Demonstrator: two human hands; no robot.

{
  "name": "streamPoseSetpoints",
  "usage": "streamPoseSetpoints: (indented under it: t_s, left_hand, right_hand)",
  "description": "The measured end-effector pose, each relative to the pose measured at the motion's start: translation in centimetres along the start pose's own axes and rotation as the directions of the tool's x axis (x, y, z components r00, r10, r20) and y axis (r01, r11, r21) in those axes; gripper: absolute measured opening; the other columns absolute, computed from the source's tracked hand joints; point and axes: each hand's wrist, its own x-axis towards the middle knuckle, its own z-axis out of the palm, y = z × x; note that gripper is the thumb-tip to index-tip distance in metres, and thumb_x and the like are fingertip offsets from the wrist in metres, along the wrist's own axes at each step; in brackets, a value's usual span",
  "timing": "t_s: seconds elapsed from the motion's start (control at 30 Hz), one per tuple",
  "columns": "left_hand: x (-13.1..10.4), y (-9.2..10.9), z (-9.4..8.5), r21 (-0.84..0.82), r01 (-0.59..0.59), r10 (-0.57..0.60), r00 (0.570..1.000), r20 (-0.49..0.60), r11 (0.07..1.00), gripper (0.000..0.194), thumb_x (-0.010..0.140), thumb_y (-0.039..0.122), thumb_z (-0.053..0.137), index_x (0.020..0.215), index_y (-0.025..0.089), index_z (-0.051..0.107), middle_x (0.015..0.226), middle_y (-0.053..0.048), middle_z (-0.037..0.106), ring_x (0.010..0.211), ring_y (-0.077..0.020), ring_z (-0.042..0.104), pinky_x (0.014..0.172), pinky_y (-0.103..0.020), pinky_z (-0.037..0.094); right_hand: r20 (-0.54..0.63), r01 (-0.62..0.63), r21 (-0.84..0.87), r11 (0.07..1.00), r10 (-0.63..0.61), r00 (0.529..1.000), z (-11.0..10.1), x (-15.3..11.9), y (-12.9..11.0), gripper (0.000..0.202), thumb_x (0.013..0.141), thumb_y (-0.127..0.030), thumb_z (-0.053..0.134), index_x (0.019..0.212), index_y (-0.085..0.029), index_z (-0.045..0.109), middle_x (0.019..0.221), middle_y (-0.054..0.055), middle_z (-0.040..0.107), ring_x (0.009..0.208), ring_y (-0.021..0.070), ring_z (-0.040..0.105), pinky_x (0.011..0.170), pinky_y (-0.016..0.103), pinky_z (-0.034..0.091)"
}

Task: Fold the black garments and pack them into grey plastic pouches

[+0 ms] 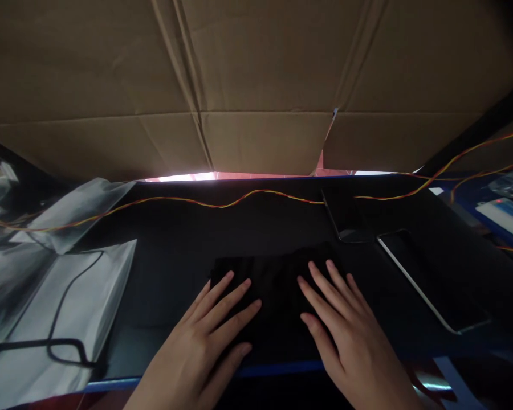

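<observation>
A piece of black cloth (277,279) lies flat on the dark table (175,228), close to its front edge. My left hand (205,336) rests on the left part of the cloth with its fingers spread. On the right part lies my right hand (346,324), palm down and fingers apart. Neither hand grips anything. Black on black makes the cloth's outline hard to follow, and its lower part blends into the shadow between my wrists.
Right of the cloth lie a dark phone (346,216) and a larger phone with a pale edge (431,279). A twisted red-yellow wire (222,205) crosses behind. Translucent plastic bags (81,302) and a black cable (60,307) are at left. Cardboard (260,68) hangs at the back.
</observation>
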Motion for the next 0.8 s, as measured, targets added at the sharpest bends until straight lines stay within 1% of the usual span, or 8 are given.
streamPoseSetpoints:
  t_s: [0.17, 0.27, 0.33, 0.4, 0.5, 0.6, 0.7, 0.8]
  left_hand:
    - [-0.1, 0.1, -0.3, 0.007, -0.018, 0.018, 1.0, -0.006, 1.0, 0.066, 0.109, 0.033, 0.06, 0.171, 0.037, 0.039, 0.175, -0.003, 0.049, 0.162, -0.0383, 0.043, 0.117, -0.068, 0.054]
    - [-0.5, 0.0, -0.5, 0.013, -0.017, 0.017, 1.0, -0.023, 1.0, 0.066, 0.109, 0.037, 0.059, 0.172, 0.036, 0.039, 0.178, -0.005, 0.043, 0.165, -0.0392, 0.037, 0.115, -0.067, 0.055]
    - [-0.7, 0.0, -0.6, 0.016, -0.012, 0.012, 0.999, -0.036, 1.0, 0.066, 0.109, 0.04, 0.058, 0.172, 0.034, 0.038, 0.181, -0.006, 0.037, 0.168, -0.0404, 0.031, 0.115, -0.067, 0.055]
    - [-0.8, 0.0, -0.6, 0.029, -0.016, 0.017, 0.999, -0.033, 0.999, 0.067, 0.109, 0.042, 0.058, 0.173, 0.033, 0.038, 0.182, -0.006, 0.035, 0.169, -0.0411, 0.028, 0.115, -0.068, 0.054]
    - [-0.7, 0.0, -0.5, 0.057, -0.034, 0.035, 0.999, -0.003, 0.998, 0.068, 0.109, 0.042, 0.059, 0.172, 0.032, 0.038, 0.181, -0.005, 0.036, 0.169, -0.0398, 0.03, 0.118, -0.068, 0.052]
    - [-0.6, 0.0, -0.3, 0.079, -0.046, 0.046, 0.999, 0.006, 0.996, 0.067, 0.108, 0.039, 0.061, 0.172, 0.034, 0.039, 0.18, -0.003, 0.039, 0.167, -0.0388, 0.034, 0.12, -0.07, 0.05]
    - [-0.6, -0.1, -0.2, 0.084, -0.055, 0.055, 0.998, 0.007, 0.995, 0.069, 0.107, 0.04, 0.062, 0.172, 0.034, 0.04, 0.179, -0.002, 0.042, 0.165, -0.0393, 0.038, 0.12, -0.07, 0.05]
    - [-0.4, -0.1, -0.2, 0.091, -0.051, 0.052, 0.999, -0.009, 0.995, 0.071, 0.106, 0.042, 0.064, 0.172, 0.034, 0.04, 0.177, -0.003, 0.045, 0.162, -0.0397, 0.044, 0.118, -0.069, 0.052]
  right_hand:
    - [-0.141, -0.139, 0.169, 0.976, 0.164, 0.976, -1.9, 0.2, 0.5, 0.043, 0.114, -0.034, 0.051, 0.157, -0.031, 0.058, 0.165, 0.009, 0.06, 0.154, 0.0365, 0.053, 0.116, 0.065, 0.055]
    - [-0.275, -0.375, 0.225, 0.899, 0.428, 0.861, -2.7, -0.2, 2.4, 0.038, 0.112, -0.051, 0.054, 0.139, -0.028, 0.068, 0.14, 0.013, 0.071, 0.133, 0.0375, 0.067, 0.106, 0.064, 0.058]
    - [-0.21, -0.487, 0.19, 0.852, 0.52, 0.828, -2.5, -0.5, 3.9, 0.045, 0.106, -0.066, 0.058, 0.124, -0.027, 0.072, 0.126, 0.012, 0.073, 0.121, 0.0388, 0.07, 0.097, 0.064, 0.06]
    - [-0.092, -0.524, 0.17, 0.835, 0.542, 0.835, -2.0, -0.6, 4.7, 0.048, 0.102, -0.072, 0.061, 0.116, -0.027, 0.073, 0.12, 0.011, 0.074, 0.113, 0.0377, 0.072, 0.089, 0.059, 0.063]
    - [-0.148, -0.482, 0.194, 0.854, 0.512, 0.846, -1.6, -0.3, 4.1, 0.048, 0.101, -0.069, 0.067, 0.122, -0.025, 0.069, 0.122, 0.012, 0.073, 0.11, 0.0355, 0.072, 0.086, 0.055, 0.064]
    - [-0.258, -0.248, 0.143, 0.958, 0.278, 0.926, -1.9, 0.8, 2.2, 0.046, 0.108, -0.052, 0.064, 0.147, -0.027, 0.062, 0.149, 0.014, 0.065, 0.136, 0.0368, 0.063, 0.105, 0.058, 0.06]
    - [-0.079, 0.031, 0.041, 0.999, -0.027, 0.997, -1.8, 1.7, 0.9, 0.049, 0.114, -0.032, 0.054, 0.163, -0.033, 0.051, 0.176, 0.004, 0.046, 0.165, 0.0352, 0.036, 0.121, 0.06, 0.051]
    - [0.037, 0.032, -0.023, 0.999, -0.031, 0.999, -0.9, 1.9, 1.5, 0.051, 0.116, -0.028, 0.047, 0.167, -0.03, 0.049, 0.179, 0.001, 0.041, 0.169, 0.0343, 0.029, 0.124, 0.064, 0.048]
